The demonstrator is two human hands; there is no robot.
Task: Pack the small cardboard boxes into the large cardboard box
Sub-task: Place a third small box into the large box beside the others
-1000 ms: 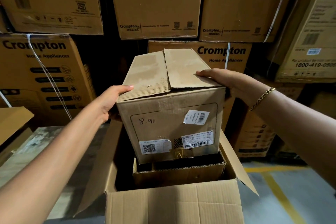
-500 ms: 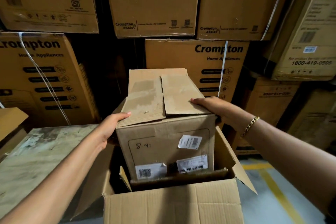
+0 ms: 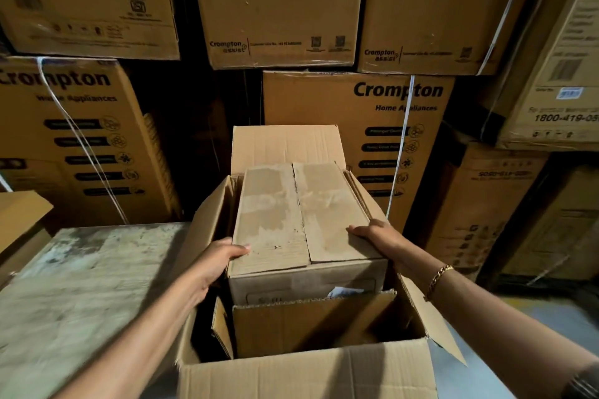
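A small cardboard box (image 3: 301, 217) with closed top flaps sits mostly down inside the large open cardboard box (image 3: 308, 372); only its top and a strip of its front show. My left hand (image 3: 220, 259) grips its left top edge and my right hand (image 3: 376, 236) presses on its right top edge. Below it, inside the large box, stands another open carton (image 3: 311, 324) whose cut front wall hides the small box's labels. The large box's flaps stand open at the back, left and right.
A worn grey table top (image 3: 81, 285) lies to the left. Stacked printed cartons (image 3: 356, 113) form a wall right behind the large box. Another box corner (image 3: 19, 214) pokes in at the far left. Floor with a yellow line is at the right.
Both hands have lowered the small box from above the large box down into it; its front labels have sunk behind the inner carton's wall.
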